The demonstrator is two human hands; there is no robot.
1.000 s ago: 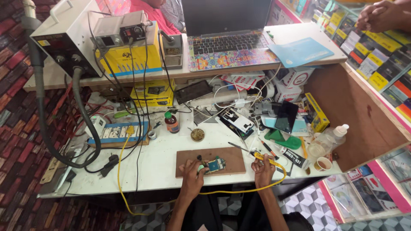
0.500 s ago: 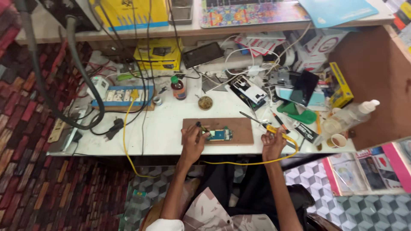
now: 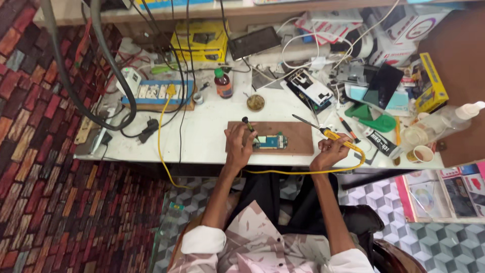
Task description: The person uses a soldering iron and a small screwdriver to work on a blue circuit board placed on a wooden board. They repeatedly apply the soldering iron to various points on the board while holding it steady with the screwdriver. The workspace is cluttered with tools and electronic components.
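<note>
Head view: white table (image 3: 212, 136) cluttered, brown work board (image 3: 295, 137) at front edge, small circuit board (image 3: 270, 142) lying on it. Left hand (image 3: 238, 144) pinching a dark-tipped tool (image 3: 248, 126) beside the circuit board; right hand (image 3: 331, 150) gripping the yellow soldering iron (image 3: 328, 134), tip off to the right. Looks mid-rework; next move likely needs iron tip brought onto the circuit board, steadily.

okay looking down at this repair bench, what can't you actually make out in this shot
- Head view: the parts on the small circuit board are too small to tell apart.
- The tip of the tool in the left hand is too fine to show whether it touches the board.
- The right hand covers the yellow soldering iron grip.
- The top edge cuts off the shelf.
</note>
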